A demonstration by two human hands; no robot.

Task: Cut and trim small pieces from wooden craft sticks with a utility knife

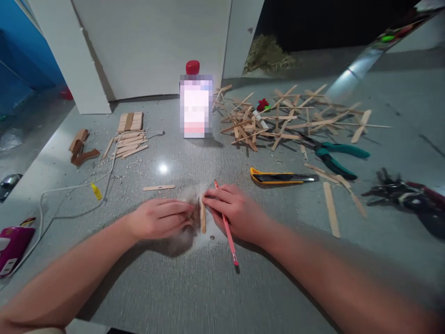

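A short wooden craft stick point(203, 217) stands out lengthwise between my hands, its far end under the fingertips of my right hand point(238, 211). Those fingers are closed, and a pink pencil point(227, 234) runs across them with its dark tip pointing away from me. My left hand point(162, 218) is closed in a pinch just left of the stick. Its fingertips are smeared by motion, so what they grip cannot be made out. Pale dust lies on the grey surface around them. Beyond my left hand rests another craft stick point(159, 188).
At right lie a yellow utility knife point(283, 177), teal-handled pliers point(335, 155), a dark tool point(406, 197) and a loose stick point(331, 209). Behind them spreads a heap of crossed sticks point(243, 125). Bundled sticks point(130, 122), a white cable point(43, 204) and a red-capped bottle point(192, 67) stand further off.
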